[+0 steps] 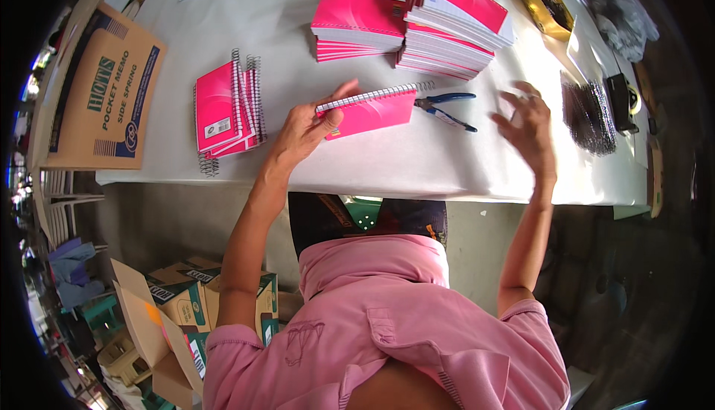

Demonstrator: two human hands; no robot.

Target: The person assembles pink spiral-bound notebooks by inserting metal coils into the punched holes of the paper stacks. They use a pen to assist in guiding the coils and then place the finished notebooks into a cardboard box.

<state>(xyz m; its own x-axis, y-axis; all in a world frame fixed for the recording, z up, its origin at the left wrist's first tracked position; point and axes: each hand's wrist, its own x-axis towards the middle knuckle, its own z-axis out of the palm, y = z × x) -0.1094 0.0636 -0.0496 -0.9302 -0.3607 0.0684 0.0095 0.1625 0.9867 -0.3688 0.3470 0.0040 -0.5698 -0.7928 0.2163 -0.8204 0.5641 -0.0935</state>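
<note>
My left hand (307,128) grips the left end of a pink spiral notebook (376,116), thumb on the near cover. A wire coil runs along its top edge and sticks out past the right end. Just right of it lie blue-handled pliers (450,108) on the white table. My right hand (530,123) is raised above the table, fingers apart and holding nothing, between the pliers and a bundle of dark wire coils (588,116). On the left, a small stack of coiled pink notebooks (222,108) lies with loose wire ends sticking out.
Stacks of pink-covered pads (361,19) and a taller pile (454,30) stand at the back. A yellow container (547,8) holds dark small pieces. A tape dispenser (624,103) sits far right. One cardboard box (104,93) stands at left; an opened carton (160,343) is below.
</note>
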